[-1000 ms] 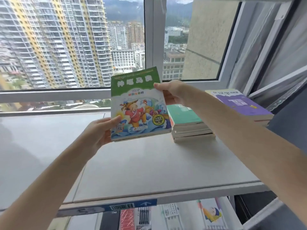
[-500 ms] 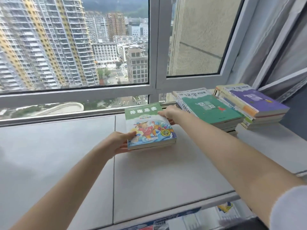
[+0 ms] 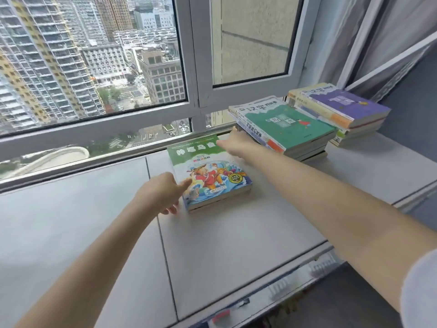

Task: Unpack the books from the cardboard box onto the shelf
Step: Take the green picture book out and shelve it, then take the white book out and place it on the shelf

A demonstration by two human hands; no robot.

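Firstly, book (image 3: 208, 176): lies flat, cover up, on the grey shelf (image 3: 236, 233) near the window (image 3: 194, 110), just left of the two stacks.
Left hand (image 3: 160, 195): at the book's near-left corner. The thumb lies straight on the cover; the other fingers are loosely curled beside the left edge, down on the shelf and not around the book. Nothing is held.
Right hand (image 3: 238, 144): at the book's far-right corner, between the book and the green stack (image 3: 290, 131). Only its back shows.
Right hand grip: cannot be told. The fingers point away from the camera and are hidden behind the hand, so it cannot be established whether they press, pinch or merely touch the corner.
Book relative to hands: it lies between them, one hand at each of two opposite corners.
Hidden or unclear: the book's near edge looks layered; whether this is one thick book or two cannot be told. The cover title is blurred. Items below the shelf's front lip are smeared and cannot be identified. A pale sleeve (image 3: 421, 292) is cut off at the right border.
Long axis: runs from near to far, the far end leaning slightly left.
Facing: the green title band lies at the far end, toward the window; the picture is toward the camera.
Purple stack (image 3: 340, 110): furthest right, beside the curtain (image 3: 378, 43), touching or nearly touching the green stack.
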